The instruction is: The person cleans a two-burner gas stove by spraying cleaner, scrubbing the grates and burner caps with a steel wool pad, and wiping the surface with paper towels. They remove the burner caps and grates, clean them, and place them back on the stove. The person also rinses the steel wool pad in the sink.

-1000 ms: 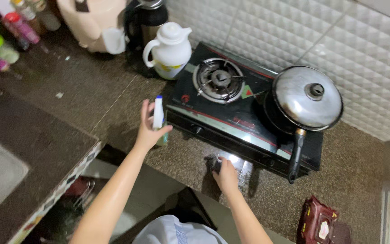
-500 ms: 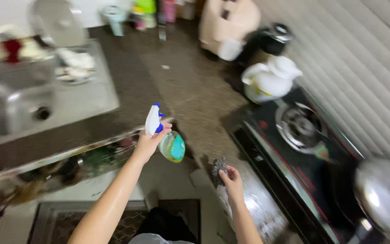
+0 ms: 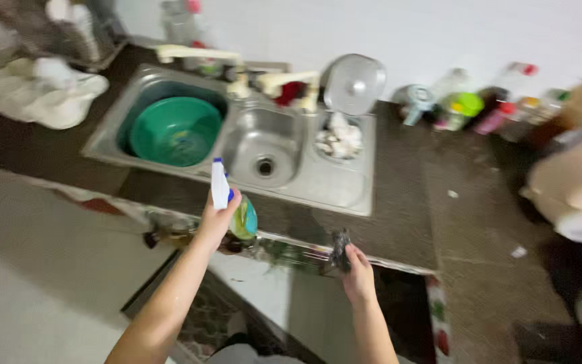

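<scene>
Head view has swung away from the stove and now looks down on the sink end of the counter; a second ago the burner, the pan and the white jug filled the frame, and none of them shows any more. I read that as a turn of the body towards the sink, with both hands carried along and their loads unchanged.

My left hand (image 3: 218,217) holds the spray bottle (image 3: 227,202) upright over the near edge of the counter, just in front of the sink (image 3: 318,182). Its fingers are wrapped tight round the neck, the white and blue trigger head sticking up above the knuckles and the rounded teal-green body hanging below the palm. The bottle is blurred, so I cannot tell how full it is.

My right hand (image 3: 357,273) is lower and to the right, fingers closed on a dark grey scouring pad (image 3: 339,246) that pokes up from the fist, close to the counter's near edge. It looks crumpled and wiry.

Further off, a green bowl (image 3: 175,131) sits in the left basin, the middle basin is bare with its drain showing, and the small right basin holds pale scraps. A round metal lid (image 3: 354,83) leans behind it. Bottles and jars line the far right of the dark counter (image 3: 405,202).
</scene>
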